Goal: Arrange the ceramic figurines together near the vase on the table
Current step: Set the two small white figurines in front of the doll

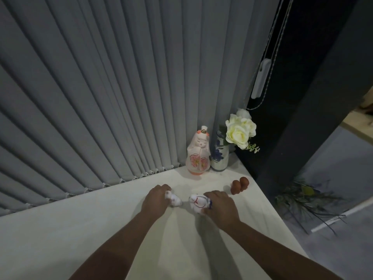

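A white vase (219,156) with blue flowers painted on it holds pale roses (239,131) in the table's far right corner. A tall white and pink doll figurine (198,155) stands just left of it, touching or nearly so. My left hand (156,199) grips a small white figurine (174,199) on the table. My right hand (220,206) grips a larger white figurine with red lines (197,203). The two sit close together, in front of the doll. A small brown twin figurine (239,185) stands to the right of my right hand.
The white table (80,239) ends at a right edge (282,223) close to the brown figurine. Grey vertical blinds (121,98) hang along the back edge. A dark pillar (302,138) and a plant (306,201) lie beyond the right edge.
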